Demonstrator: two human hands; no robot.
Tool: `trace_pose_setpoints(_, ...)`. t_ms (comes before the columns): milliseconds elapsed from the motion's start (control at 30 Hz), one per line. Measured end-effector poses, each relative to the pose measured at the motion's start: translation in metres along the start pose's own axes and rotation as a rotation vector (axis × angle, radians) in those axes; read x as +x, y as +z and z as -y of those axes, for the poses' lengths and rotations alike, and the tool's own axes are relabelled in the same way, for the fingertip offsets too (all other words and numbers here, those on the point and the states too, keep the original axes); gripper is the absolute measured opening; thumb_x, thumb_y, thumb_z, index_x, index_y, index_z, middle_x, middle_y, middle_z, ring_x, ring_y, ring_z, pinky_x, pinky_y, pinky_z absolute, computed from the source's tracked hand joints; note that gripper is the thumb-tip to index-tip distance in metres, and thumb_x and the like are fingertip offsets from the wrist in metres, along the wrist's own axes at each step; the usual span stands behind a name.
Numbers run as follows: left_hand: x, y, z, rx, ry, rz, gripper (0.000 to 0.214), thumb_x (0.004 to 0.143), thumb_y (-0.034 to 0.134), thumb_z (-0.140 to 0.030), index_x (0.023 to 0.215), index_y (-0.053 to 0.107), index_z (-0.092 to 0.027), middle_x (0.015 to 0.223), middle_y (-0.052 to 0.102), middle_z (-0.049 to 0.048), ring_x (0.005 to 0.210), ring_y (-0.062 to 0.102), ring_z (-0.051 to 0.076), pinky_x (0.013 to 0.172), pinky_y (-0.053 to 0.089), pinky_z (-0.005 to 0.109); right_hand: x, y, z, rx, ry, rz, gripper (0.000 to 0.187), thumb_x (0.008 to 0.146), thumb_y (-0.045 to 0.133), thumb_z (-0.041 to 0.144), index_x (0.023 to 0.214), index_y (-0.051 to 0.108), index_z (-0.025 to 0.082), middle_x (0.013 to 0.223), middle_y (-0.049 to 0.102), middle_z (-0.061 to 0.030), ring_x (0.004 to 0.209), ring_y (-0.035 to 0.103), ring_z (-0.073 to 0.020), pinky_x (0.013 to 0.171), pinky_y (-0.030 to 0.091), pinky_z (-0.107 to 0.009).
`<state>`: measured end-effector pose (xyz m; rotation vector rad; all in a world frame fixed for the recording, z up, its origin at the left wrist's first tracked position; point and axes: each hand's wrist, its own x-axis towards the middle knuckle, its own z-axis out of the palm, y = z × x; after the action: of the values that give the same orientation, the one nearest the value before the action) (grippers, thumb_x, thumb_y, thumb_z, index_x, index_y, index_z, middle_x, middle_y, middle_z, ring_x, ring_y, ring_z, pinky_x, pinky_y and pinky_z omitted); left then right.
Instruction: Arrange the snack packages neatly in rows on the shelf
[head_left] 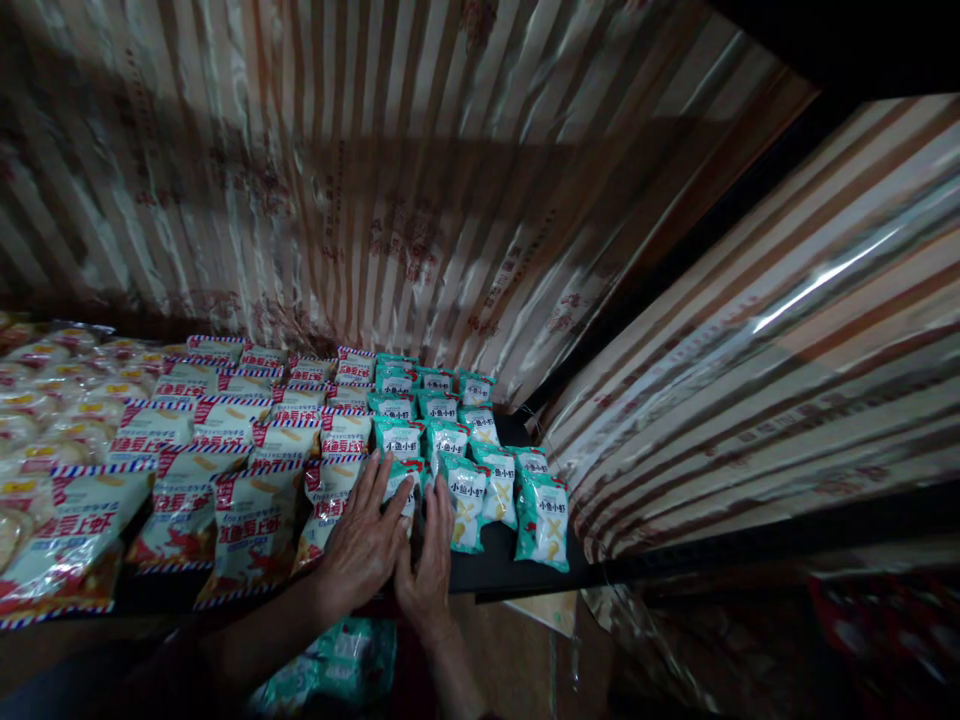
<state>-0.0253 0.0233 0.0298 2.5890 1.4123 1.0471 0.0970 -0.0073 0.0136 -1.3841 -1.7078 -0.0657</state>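
My left hand [362,548] lies with its fingers stretched out over the left side of a teal snack bag [403,492] in the front row. Along that bag's right side, my right hand [429,562] rests with straight fingers, its tips close to a neighbouring teal bag [466,500]. Both hands partly cover the bag between them, so I cannot tell how firmly it is pressed. Just left of my left hand stands a red-and-white snack bag [328,497] with a striped edge.
Rows of striped-edge bags [184,505] fill the black shelf [495,560] on the left, beside clear-wrapped round snacks [56,455]. A dark post [675,240] and striped plastic sheeting [787,400] bound the right. More teal bags [352,655] lie below the shelf edge.
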Motion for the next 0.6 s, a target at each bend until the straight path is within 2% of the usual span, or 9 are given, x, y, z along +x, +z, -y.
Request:
trace_pose_setpoints(133, -0.001, 0.004, 0.002, 0.053, 0.018, -0.028, 0.055, 0.092, 0.043, -0.014, 0.146, 0.035, -0.02, 0.159, 0.004, 0.0122, 0.144, 0.005, 0.036, 0.111, 0.027, 0.056, 0.008, -0.007, -0.006, 0.007, 0.037, 0.032, 0.041, 0.096, 0.038, 0.024, 0.136, 0.047, 0.02, 0.147, 0.041, -0.0141, 0.137, 0.038, -0.0259, 0.105, 0.042, -0.051)
trace_pose_setpoints(200, -0.003, 0.005, 0.003, 0.087, 0.024, -0.052, 0.054, 0.092, 0.043, -0.015, 0.145, 0.036, -0.019, 0.158, 0.008, 0.0129, 0.145, 0.008, 0.035, 0.112, 0.025, 0.056, 0.009, -0.008, -0.009, -0.025, 0.039, 0.036, 0.038, 0.095, 0.04, 0.025, 0.13, 0.053, 0.019, 0.145, 0.042, -0.0145, 0.136, 0.039, -0.026, 0.104, 0.043, -0.05)
trace_pose_setpoints(367, -0.014, 0.002, -0.002, 0.111, 0.091, -0.144, 0.051, 0.092, 0.046, -0.02, 0.142, 0.04, -0.016, 0.157, 0.017, 0.0139, 0.144, 0.013, 0.032, 0.115, 0.019, 0.051, 0.004, -0.01, -0.012, -0.088, 0.031, 0.077, 0.035, 0.095, 0.042, 0.025, 0.128, 0.056, 0.019, 0.145, 0.043, -0.0146, 0.134, 0.041, -0.0253, 0.103, 0.045, -0.049)
trace_pose_setpoints(467, -0.026, 0.0, -0.008, 0.105, 0.149, -0.106, 0.052, 0.09, 0.047, -0.021, 0.142, 0.041, -0.017, 0.156, 0.02, 0.0129, 0.144, 0.016, 0.03, 0.116, 0.016, 0.048, 0.003, -0.014, -0.014, -0.101, 0.02, 0.091, 0.035, 0.096, 0.042, 0.026, 0.126, 0.057, 0.019, 0.145, 0.042, -0.0144, 0.133, 0.042, -0.0248, 0.102, 0.045, -0.048)
trace_pose_setpoints(600, -0.035, 0.005, -0.012, 0.104, 0.133, -0.04, 0.057, 0.086, 0.048, -0.016, 0.143, 0.039, -0.015, 0.155, 0.023, 0.0133, 0.144, 0.017, 0.032, 0.115, 0.018, 0.05, 0.019, -0.021, -0.016, -0.095, -0.003, 0.102, 0.034, 0.095, 0.041, 0.025, 0.123, 0.06, 0.02, 0.143, 0.046, -0.0129, 0.131, 0.045, -0.0235, 0.103, 0.046, -0.046)
